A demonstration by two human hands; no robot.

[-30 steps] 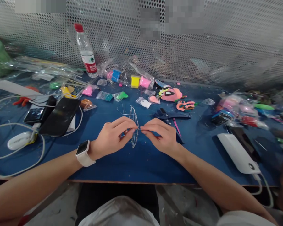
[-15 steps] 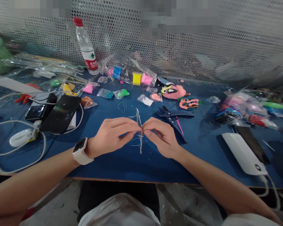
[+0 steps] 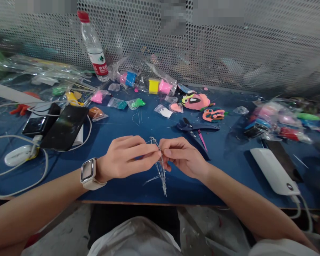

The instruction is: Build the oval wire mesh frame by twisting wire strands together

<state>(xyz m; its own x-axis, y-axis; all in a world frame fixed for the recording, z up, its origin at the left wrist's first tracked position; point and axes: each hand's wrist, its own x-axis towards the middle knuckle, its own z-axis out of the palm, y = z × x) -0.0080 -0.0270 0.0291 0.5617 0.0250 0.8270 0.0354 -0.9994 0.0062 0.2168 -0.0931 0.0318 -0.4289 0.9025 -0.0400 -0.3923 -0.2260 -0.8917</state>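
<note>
Between my hands, above the blue table, is a thin silvery wire frame (image 3: 162,177) with twisted strands and loose wire ends sticking out to its left. It slants, with its lower end toward me. My left hand (image 3: 132,156), a watch on its wrist, pinches the frame from the left. My right hand (image 3: 182,154) grips it from the right, thumb and index finger pressed together close to the left fingertips. The fingers hide the frame's middle part. Dark-handled pliers (image 3: 196,129) lie on the table just beyond my right hand.
Clay pieces in small bags (image 3: 136,103) and pink clay figures (image 3: 198,102) lie farther back. A water bottle (image 3: 96,53) stands near the perforated panel. On the left are a phone (image 3: 65,128) and white cables; on the right, a white power bank (image 3: 272,170).
The wire frame has tilted and turned, its lower end now nearer me and slightly right. Both hands have shifted their grip, and my right hand's lower fingers now show beneath it.
</note>
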